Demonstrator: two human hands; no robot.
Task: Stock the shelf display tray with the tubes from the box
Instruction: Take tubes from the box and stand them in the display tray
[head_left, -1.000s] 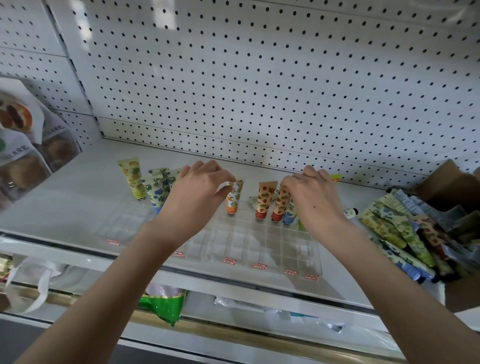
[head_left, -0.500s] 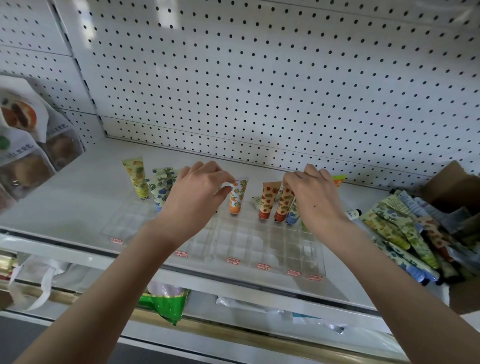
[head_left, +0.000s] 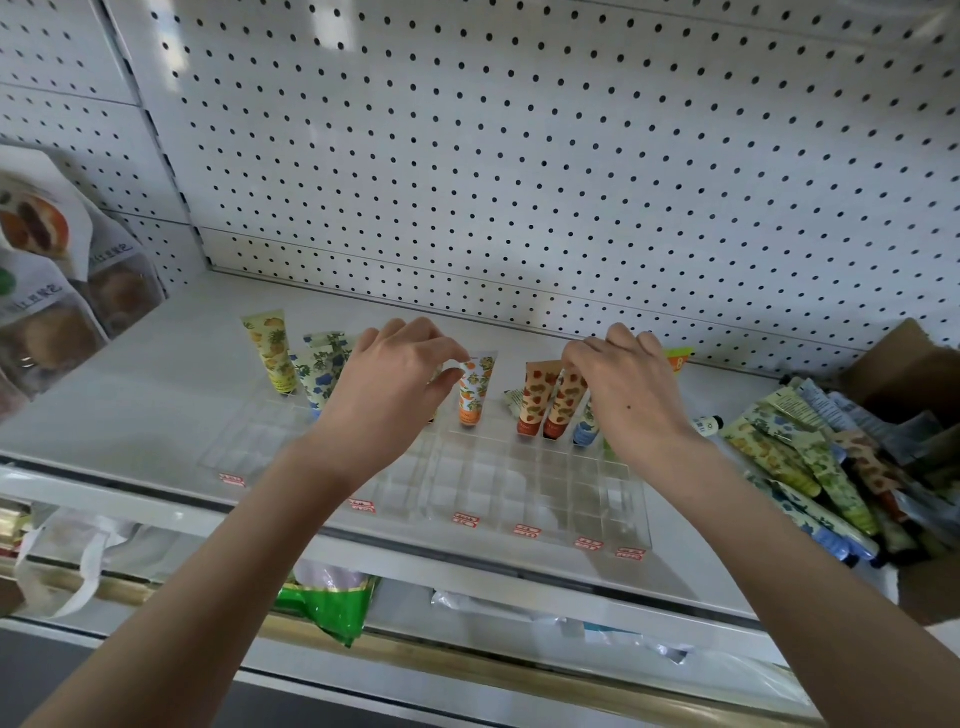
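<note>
- White pegboard (head_left: 519, 156) forms the back wall, filling the frame from nine o'clock round to three o'clock; one white shelf (head_left: 156, 374) runs along its foot.
- Clear display tray (head_left: 493, 488), one, lies on the shelf at centre, divided into many small square cells; six red price labels (head_left: 466, 518) line its front edge, and the front rows of cells hold nothing.
- Cardboard box (head_left: 904, 364), one, sits at three o'clock; a loose pile of printed tubes (head_left: 810, 467) spills from it, too many and too overlapped to count.
- Two arms reach in from six o'clock toward the tray's back row.
- Left hand (head_left: 384, 395): thumb and forefinger pinched narrowly on the top of the orange-capped tube (head_left: 475, 387), which stands upright in the back row; remaining fingers curled.
- Right hand (head_left: 628, 395): fingertips (head_left: 574, 364) drawn close together on the top of the right one of two red-capped tubes (head_left: 535, 397) standing side by side; a blue-capped tube (head_left: 586, 428) stands just beside them, partly hidden by the hand.
- At ten o'clock of the left hand stand one yellow pineapple-print tube (head_left: 270, 351) and at least two blue-flower tubes (head_left: 319, 371), the latter partly hidden.
- Bagged pastries (head_left: 47, 270) hang at nine o'clock; a green packet (head_left: 327, 603) lies on the lower shelf at six o'clock.
</note>
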